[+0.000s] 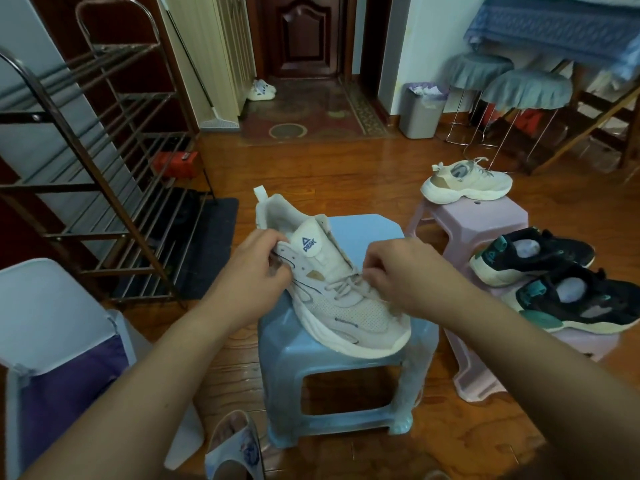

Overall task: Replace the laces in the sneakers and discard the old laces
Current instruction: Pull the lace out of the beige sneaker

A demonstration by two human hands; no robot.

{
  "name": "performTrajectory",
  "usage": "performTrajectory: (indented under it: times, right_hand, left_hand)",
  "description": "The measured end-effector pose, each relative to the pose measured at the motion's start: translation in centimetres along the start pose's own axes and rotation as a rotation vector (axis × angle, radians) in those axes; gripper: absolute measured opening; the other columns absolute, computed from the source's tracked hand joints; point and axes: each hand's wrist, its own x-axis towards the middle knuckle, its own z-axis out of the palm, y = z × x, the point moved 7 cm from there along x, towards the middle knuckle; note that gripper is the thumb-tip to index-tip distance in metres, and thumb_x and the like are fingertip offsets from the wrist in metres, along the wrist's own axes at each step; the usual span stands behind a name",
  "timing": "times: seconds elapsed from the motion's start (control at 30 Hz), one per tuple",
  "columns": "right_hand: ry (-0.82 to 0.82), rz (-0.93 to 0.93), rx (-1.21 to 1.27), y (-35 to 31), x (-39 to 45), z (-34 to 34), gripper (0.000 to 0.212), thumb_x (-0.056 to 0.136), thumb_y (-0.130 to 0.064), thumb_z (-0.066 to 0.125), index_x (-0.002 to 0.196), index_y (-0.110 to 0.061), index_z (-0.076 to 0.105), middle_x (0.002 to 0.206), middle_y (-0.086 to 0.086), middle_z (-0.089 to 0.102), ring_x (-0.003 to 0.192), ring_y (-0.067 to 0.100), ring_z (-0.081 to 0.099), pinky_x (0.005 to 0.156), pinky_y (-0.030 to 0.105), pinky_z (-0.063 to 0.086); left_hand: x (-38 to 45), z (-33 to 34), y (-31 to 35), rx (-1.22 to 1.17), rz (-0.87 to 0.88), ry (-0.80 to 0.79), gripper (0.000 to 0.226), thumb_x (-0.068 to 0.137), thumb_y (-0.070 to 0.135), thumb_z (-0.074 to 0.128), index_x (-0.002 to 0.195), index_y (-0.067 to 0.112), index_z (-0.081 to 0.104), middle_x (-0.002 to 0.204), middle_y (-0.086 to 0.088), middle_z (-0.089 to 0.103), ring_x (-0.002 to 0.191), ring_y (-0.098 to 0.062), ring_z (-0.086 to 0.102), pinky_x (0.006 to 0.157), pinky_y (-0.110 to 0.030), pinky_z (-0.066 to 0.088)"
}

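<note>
**onlooker_1:** Two hands on one shoe right now; the pale sneaker [332,289] sits slantwise on the blue stool [349,368], toe hanging past the stool's edge at about 5 o'clock; left hand [256,268] has its fingers curled round the collar beside the tongue, right hand [391,271] is pinching the lace [346,284] near the middle eyelets, fingertips pressed together.

**onlooker_2:** that overhang bugs me; I reckon a hard tug on the lace toward 3 o'clock could drag the whole shoe off the stool if the left hand slackens.

**onlooker_1:** yeah; also a lace snagging in an eyelet could make them yank; the matching sneaker [467,181] on the pink stool [485,220] at 2 o'clock is still laced.

**onlooker_2:** and the bin [420,112] is way off at 1 o'clock; old laces might just end up on the floor; can't tell if new laces are anywhere around.
</note>
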Motion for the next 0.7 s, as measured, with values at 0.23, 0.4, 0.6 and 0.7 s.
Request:
performTrajectory:
  times: [0.23,0.4,0.6,0.7]
  right_hand:
    - [-0.787,-0.344,0.395,-7.2,-7.9,-0.3,0.026,0.102,-0.042,0.054,0.113,-0.03,0.074,0.105,-0.016,0.072,0.099,0.001,0.066,0.091,0.027,0.054]
    - [-0.101,0.137,0.313,-0.6,-0.4,-1.0,0.043,0.098,-0.051,0.057,0.084,-0.012,0.067,0.077,0.003,0.069,0.074,0.02,0.066,0.066,0.037,0.053]
    - [-0.227,0.306,0.332,0.5,2.3,1.8,0.047,0.092,-0.046,0.069,0.081,0.0,0.067,0.077,0.012,0.07,0.071,0.021,0.06,0.069,0.036,0.052]
    - [-0.251,0.296,0.446,0.6,2.0,1.7,0.034,0.094,-0.035,0.07,0.075,-0.006,0.067,0.07,0.008,0.065,0.065,0.02,0.058,0.066,0.034,0.05]
  left_hand:
    - [0.1,0.3,0.1,0.045,-0.008,-0.003,0.013,0.095,0.023,0.059,0.101,0.034,0.054,0.106,0.019,0.049,0.092,-0.006,0.056,0.085,-0.044,0.054]
    - [0.0,0.4,0.0,0.062,-0.028,-0.004,0.014,0.095,0.024,0.059,0.102,0.034,0.054,0.108,0.019,0.048,0.095,-0.005,0.055,0.086,-0.043,0.054]
    - [0.3,0.4,0.3,0.089,-0.04,-0.008,0.009,0.093,0.026,0.059,0.094,0.032,0.052,0.104,0.016,0.047,0.088,-0.01,0.054,0.08,-0.043,0.053]
    - [0.6,0.3,0.3,0.16,-0.045,0.0,0.01,0.093,0.031,0.057,0.088,0.031,0.049,0.1,0.015,0.046,0.085,-0.011,0.053,0.073,-0.042,0.05]
